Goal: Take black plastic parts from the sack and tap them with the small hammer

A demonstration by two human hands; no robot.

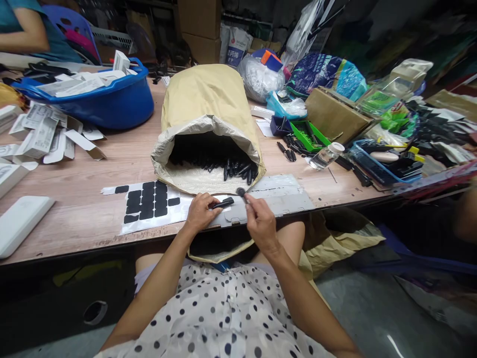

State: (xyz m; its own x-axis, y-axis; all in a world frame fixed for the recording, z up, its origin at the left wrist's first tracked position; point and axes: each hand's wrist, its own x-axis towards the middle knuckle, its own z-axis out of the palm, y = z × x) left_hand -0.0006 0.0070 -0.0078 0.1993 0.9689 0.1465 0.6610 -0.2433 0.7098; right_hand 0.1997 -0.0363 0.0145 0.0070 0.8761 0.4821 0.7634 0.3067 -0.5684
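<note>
Your left hand (203,213) has its thumb and fingers closed on a slim black part (224,202), which lies low over the grey cardboard (274,198) near the table's front edge. Your right hand (262,222) pinches a dark stick with a round head (241,192), the head pointing up and away from you, just to the right of the black part and apart from it. Right behind both hands, the tan sack (210,94) lies with its mouth open toward you, many small black pieces (234,168) inside. To the left of your left hand is a white sheet (177,215) with black stickers (148,199). Farther left sits a blue basin (112,104) of white boxes; a green tray (308,136) stands right of the sack
</note>
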